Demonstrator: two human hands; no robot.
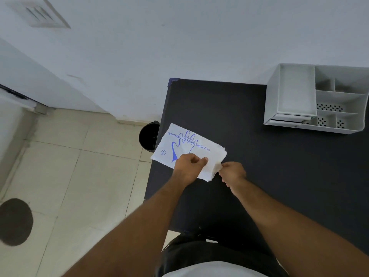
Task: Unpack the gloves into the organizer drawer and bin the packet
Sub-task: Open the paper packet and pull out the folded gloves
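A white packet (185, 144) printed in blue with "disposable polyethylene gloves" lies at the left edge of the black table (259, 166), partly overhanging it. My left hand (188, 166) pinches the packet's near edge. My right hand (232, 172) pinches the crumpled right end of the same packet, where thin translucent glove material shows. The white organizer (317, 98) stands at the table's far right, its shallow drawer (296, 92) pulled out and holding nothing. A black bin (148, 136) stands on the floor just left of the table.
The organizer has several open compartments with perforated bottoms. A white wall runs behind the table. Beige floor tiles lie to the left, with a dark round patch (15, 221) on them.
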